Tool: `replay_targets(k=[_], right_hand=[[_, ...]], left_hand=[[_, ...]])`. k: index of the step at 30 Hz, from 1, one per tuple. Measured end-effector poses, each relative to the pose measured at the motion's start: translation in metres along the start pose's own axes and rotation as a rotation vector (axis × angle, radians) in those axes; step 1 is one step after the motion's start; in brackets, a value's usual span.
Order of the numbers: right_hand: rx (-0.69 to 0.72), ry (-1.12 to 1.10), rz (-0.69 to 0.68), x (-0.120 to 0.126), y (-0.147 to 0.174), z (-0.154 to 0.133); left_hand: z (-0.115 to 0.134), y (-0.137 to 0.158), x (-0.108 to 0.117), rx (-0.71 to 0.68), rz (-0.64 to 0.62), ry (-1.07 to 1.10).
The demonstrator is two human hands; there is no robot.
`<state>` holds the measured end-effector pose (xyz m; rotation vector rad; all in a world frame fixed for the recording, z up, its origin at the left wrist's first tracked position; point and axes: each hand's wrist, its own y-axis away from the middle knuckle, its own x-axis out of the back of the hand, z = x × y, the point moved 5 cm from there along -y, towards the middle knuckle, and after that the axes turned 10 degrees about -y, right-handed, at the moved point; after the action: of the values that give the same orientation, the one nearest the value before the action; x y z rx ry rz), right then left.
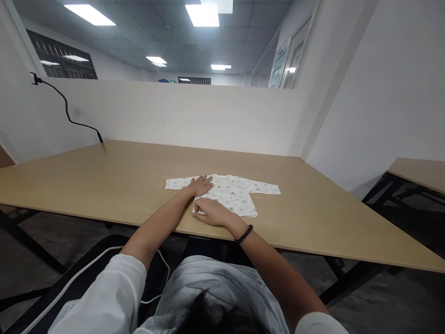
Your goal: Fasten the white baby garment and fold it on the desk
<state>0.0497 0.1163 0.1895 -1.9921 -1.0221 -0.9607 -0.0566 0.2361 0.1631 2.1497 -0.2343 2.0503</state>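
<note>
A small white long-sleeved baby shirt (231, 195) with a pale scattered print lies spread on the table, neck away from me and both sleeves stretched sideways. Flat on its left shoulder area rests my left hand (200, 185), fingers spread, pressing on the cloth. My right hand (212, 212) is at the lower left corner of the shirt, its fingers curled in and closed at the hem. The hand covers part of the hem, so the exact grip on the cloth is partly hidden. A dark beaded bracelet (244, 234) circles my right wrist.
The wooden table (313, 208) reaches to a low white partition (208, 116) at the back. A black flexible stand (66, 109) rises at the back left. Another table (420, 171) is at the right. A white cable (73, 278) runs beside me at lower left.
</note>
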Motion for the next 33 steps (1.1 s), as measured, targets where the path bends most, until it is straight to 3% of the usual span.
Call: replay_targets(k=[3, 7, 11, 14, 16, 19, 22, 28, 33], right_hand=[[-0.016, 0.179, 0.009, -0.005, 0.001, -0.002], [0.053, 0.214, -0.038, -0.002, 0.007, -0.004], [0.056, 0.2, 0.053, 0.023, 0.012, 0.003], [-0.103, 0.217, 0.247, 0.061, 0.02, 0.029], [-0.25, 0.248, 0.28, 0.079, 0.03, 0.053], [-0.509, 0.285, 0.156, 0.084, 0.048, 0.09], [-0.709, 0.263, -0.01, 0.07, 0.064, 0.115], [-0.769, 0.244, -0.069, 0.055, 0.074, 0.123], [-0.839, 0.252, -0.095, 0.069, 0.066, 0.121]], left_hand=[[-0.001, 0.001, -0.001, -0.009, -0.031, 0.017], [-0.002, 0.001, 0.0, -0.009, -0.042, 0.025], [-0.003, 0.0, 0.0, -0.016, -0.042, 0.034], [-0.006, 0.0, 0.0, 0.02, -0.03, 0.028], [-0.008, 0.0, 0.0, 0.054, -0.027, 0.017], [-0.009, 0.001, 0.0, 0.088, -0.05, 0.002], [-0.009, 0.001, -0.001, 0.131, -0.081, -0.008], [-0.008, 0.004, 0.0, 0.167, -0.117, -0.003], [0.0, 0.006, 0.004, 0.096, -0.06, -0.045]])
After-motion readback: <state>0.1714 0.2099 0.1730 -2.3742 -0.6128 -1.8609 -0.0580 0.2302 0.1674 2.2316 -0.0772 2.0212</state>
